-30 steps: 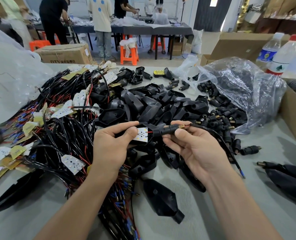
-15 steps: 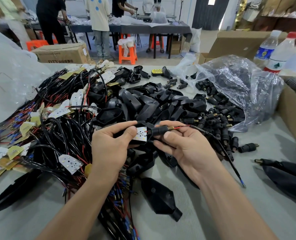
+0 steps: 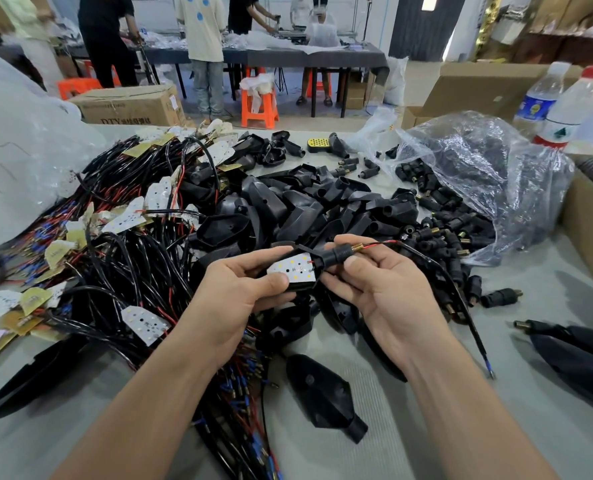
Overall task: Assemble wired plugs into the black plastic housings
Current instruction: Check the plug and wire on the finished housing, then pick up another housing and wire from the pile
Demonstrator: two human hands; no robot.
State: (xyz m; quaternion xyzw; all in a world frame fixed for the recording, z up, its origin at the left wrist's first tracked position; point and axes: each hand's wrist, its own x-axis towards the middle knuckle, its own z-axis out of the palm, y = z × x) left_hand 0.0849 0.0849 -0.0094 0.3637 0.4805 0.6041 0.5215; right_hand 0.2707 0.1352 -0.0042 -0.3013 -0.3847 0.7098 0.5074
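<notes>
My left hand (image 3: 234, 292) grips a black plastic housing (image 3: 297, 271) with a white LED board seated in its open face. My right hand (image 3: 381, 289) pinches the black plug (image 3: 336, 256) at the housing's neck; a brass tip and a red-and-black wire (image 3: 437, 268) come out to the right and trail down over the table. A pile of empty black housings (image 3: 309, 209) lies behind my hands. Wired LED boards in a black cable tangle (image 3: 122, 258) cover the left.
A clear plastic bag (image 3: 489, 181) spilling loose black plugs sits at the right, with two bottles (image 3: 562, 109) and cardboard boxes (image 3: 589, 233) behind. One housing (image 3: 323, 396) lies on the grey table near me. People work at a far table.
The LED board now sits inside the housing, and the plug has been drawn closer to the housing's neck. My hands stay together in the same spot.
</notes>
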